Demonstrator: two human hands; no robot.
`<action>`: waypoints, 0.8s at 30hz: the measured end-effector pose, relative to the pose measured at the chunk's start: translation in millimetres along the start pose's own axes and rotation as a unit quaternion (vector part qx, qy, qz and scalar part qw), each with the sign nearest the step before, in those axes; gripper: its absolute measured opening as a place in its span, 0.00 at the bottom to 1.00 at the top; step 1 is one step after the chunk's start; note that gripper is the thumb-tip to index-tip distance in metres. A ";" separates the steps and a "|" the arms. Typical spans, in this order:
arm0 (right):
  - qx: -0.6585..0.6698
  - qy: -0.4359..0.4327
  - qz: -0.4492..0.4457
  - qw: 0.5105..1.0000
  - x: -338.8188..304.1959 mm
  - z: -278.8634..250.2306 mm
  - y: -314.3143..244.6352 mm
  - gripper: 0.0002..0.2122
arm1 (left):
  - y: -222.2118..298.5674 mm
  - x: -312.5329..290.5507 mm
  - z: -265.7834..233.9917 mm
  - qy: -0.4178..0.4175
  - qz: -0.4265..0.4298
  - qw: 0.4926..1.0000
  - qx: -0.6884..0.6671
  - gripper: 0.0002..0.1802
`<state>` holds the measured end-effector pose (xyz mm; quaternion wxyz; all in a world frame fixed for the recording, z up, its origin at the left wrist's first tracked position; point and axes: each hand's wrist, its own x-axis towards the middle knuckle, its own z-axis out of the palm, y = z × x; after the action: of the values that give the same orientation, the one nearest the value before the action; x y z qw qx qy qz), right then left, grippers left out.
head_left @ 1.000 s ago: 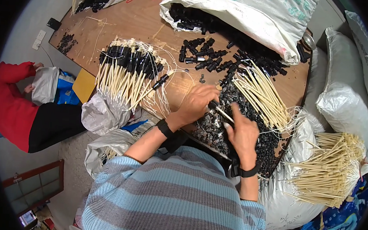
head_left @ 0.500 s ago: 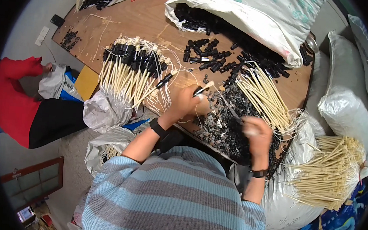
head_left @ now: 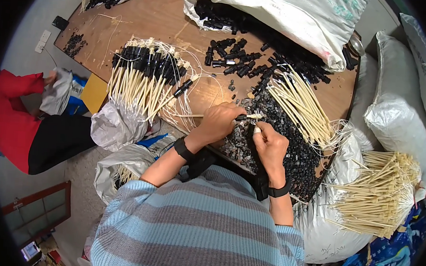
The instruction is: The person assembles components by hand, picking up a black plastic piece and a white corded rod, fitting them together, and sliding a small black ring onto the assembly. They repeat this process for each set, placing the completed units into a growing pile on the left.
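The left hand (head_left: 218, 118) grips a black connector (head_left: 241, 117) over the wooden table (head_left: 99, 40), a cream tube (head_left: 189, 115) jutting left from behind the knuckles. The right hand (head_left: 272, 144) curls just beside the connector's pale tip (head_left: 256, 116); from here, I cannot tell whether its thumb and forefinger pinch anything. At far left, a person in a red top (head_left: 16, 121) handles a pale bag (head_left: 58, 94). Then comes a bunch of cream tubes fitted with black connectors (head_left: 141, 72), trailing white cords (head_left: 192, 75). Loose black connectors (head_left: 246, 62) lie before an open white sack (head_left: 278, 15). Small dark parts (head_left: 299, 162) heap beside a bundle of cream tubes (head_left: 300, 109). At right, more tubes (head_left: 370, 191) rest on a stuffed white sack (head_left: 333, 238).
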<state>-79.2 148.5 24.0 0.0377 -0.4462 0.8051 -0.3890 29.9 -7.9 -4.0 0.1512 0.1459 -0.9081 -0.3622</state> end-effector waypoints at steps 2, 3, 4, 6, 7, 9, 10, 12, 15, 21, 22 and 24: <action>0.017 0.010 0.003 1.000 0.1 1.2 0.6 0.05 | 4.1 0.7 -0.4 -0.006 0.001 1.000 -0.006 0.22; 0.017 0.010 0.003 1.000 -0.1 2.3 0.7 0.05 | 6.4 1.0 0.0 -0.011 0.003 1.000 -0.013 0.23; 0.022 0.006 0.007 1.000 0.1 3.6 1.0 0.05 | 8.8 0.9 1.1 -0.011 0.002 1.000 -0.012 0.23; 0.026 0.002 0.011 1.000 -0.6 5.6 3.1 0.05 | 12.8 0.2 3.6 0.037 0.056 0.998 -0.003 0.17; 0.040 -0.007 0.012 0.999 -1.4 6.9 4.8 0.05 | 12.7 0.0 4.0 0.037 0.056 0.998 -0.003 0.17; 0.053 -0.017 0.014 0.998 -2.1 6.5 5.4 0.05 | 11.7 -0.6 5.6 0.039 0.068 0.997 -0.007 0.18; 0.056 -0.035 0.047 0.997 -2.1 5.2 4.2 0.06 | 11.1 -0.7 6.4 0.038 0.068 0.997 -0.006 0.18; 0.058 -0.053 0.081 0.994 -1.7 6.3 3.3 0.07 | 10.3 -0.8 7.8 0.027 0.054 0.998 -0.008 0.19; 0.018 -0.139 -0.034 0.990 -3.2 3.0 -1.7 0.07 | 16.8 3.1 0.0 -0.128 -0.017 0.989 -0.070 0.25; 0.001 -0.075 -0.028 0.997 -2.3 7.2 2.8 0.05 | 14.0 7.7 0.4 0.020 0.054 0.990 -0.131 0.18; -0.003 -0.066 -0.035 0.997 -1.7 7.0 2.2 0.04 | 12.6 6.6 1.3 0.056 0.089 0.990 -0.090 0.15; -0.001 -0.087 -0.029 0.996 -2.2 5.9 0.1 0.07 | 12.1 3.7 1.0 0.077 0.060 0.982 -0.162 0.13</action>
<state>-75.5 146.7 19.2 0.0958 -0.5014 0.7858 -0.3493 24.3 -0.3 4.4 0.2637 0.0921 -0.8303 -0.4823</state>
